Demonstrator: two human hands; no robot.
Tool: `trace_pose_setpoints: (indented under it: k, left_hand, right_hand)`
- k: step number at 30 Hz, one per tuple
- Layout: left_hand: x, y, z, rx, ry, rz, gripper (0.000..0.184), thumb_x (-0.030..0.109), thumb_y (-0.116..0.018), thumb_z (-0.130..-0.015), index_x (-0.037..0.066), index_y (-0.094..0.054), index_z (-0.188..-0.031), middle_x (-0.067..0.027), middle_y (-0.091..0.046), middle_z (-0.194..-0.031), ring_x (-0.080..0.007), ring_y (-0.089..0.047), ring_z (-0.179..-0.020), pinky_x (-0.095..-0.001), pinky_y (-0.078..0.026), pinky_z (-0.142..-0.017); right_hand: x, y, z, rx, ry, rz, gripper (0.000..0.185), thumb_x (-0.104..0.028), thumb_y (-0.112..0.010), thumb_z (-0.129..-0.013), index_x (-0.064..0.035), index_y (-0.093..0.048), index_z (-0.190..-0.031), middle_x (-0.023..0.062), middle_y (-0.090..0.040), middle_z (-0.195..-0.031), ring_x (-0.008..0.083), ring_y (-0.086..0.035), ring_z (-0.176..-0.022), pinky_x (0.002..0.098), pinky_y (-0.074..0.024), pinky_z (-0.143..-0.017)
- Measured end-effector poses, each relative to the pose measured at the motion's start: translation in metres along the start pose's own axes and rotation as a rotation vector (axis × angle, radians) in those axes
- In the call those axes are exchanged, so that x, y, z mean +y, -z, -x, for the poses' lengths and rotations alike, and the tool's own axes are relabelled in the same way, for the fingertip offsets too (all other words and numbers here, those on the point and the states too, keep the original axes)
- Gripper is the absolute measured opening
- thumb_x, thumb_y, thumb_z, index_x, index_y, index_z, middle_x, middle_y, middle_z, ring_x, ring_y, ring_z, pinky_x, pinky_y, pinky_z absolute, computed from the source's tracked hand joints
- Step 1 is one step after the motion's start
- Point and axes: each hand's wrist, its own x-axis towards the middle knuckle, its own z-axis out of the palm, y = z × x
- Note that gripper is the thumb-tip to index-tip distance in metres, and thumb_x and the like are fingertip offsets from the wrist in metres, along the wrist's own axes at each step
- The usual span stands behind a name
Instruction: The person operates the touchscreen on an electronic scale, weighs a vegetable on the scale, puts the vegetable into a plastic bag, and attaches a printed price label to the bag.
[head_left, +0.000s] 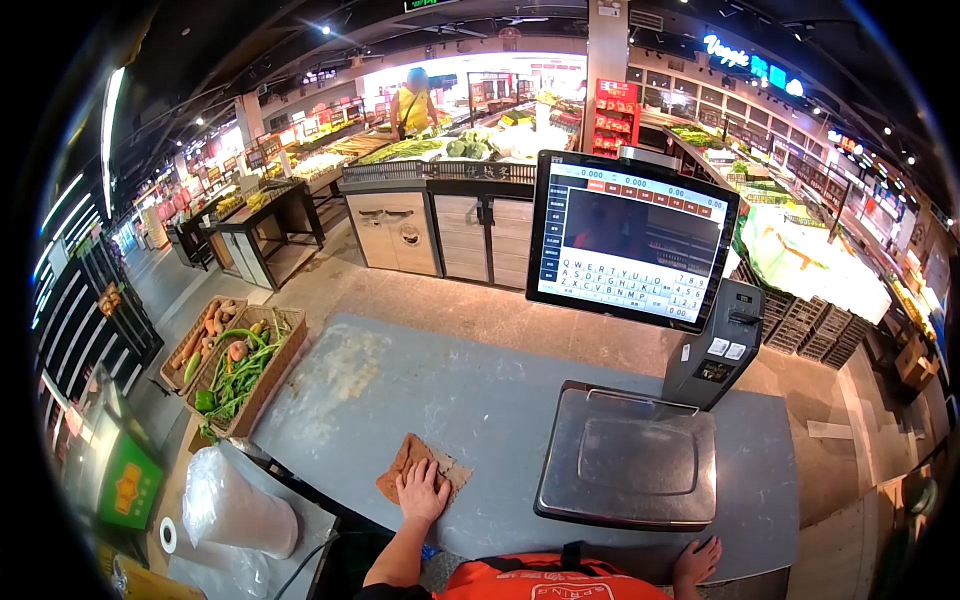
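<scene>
My left hand presses down on a crumpled brown cloth on the grey counter, its fingers bent over the fabric. Part of the cloth shows a paler patch to the right of the fingers. My right hand rests flat near the counter's front edge, fingers apart, holding nothing. Just beyond it stands a weighing scale with a metal platter. A touchscreen with an on-screen keyboard is mounted behind the platter.
Wicker baskets of vegetables sit at the counter's left end. Plastic bag rolls stand on a lower surface at front left. Produce displays line the aisle ahead, where a person in a yellow vest stands. Stacked black crates are at right.
</scene>
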Motion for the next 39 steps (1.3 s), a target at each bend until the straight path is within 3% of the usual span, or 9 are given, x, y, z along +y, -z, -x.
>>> trace_pose_setpoints:
  k: [25,39]
  left_hand:
    - [0.001,0.002,0.000,0.009,-0.002,0.019,0.050,0.041,-0.051,-0.078,0.015,-0.049,-0.121,-0.0063,-0.045,-0.129,-0.0234,-0.038,-0.121,-0.0465,-0.020,-0.101]
    - [0.000,-0.001,0.002,0.026,-0.002,0.009,0.047,0.039,-0.051,-0.080,0.015,-0.050,-0.120,-0.0054,-0.045,-0.128,-0.0222,-0.037,-0.121,-0.0451,-0.020,-0.102]
  right_hand:
    - [0.006,-0.007,-0.003,0.024,0.028,-0.002,0.048,-0.028,-0.048,-0.086,-0.0101,-0.036,-0.129,0.0063,-0.033,-0.137,0.0250,-0.027,-0.129,0.0516,-0.0262,-0.098]
    - [0.013,-0.016,-0.007,0.033,0.024,0.042,0.044,-0.025,-0.045,-0.087,-0.0125,-0.037,-0.129,0.0027,-0.034,-0.137,0.0222,-0.028,-0.128,0.0478,-0.0281,-0.097]
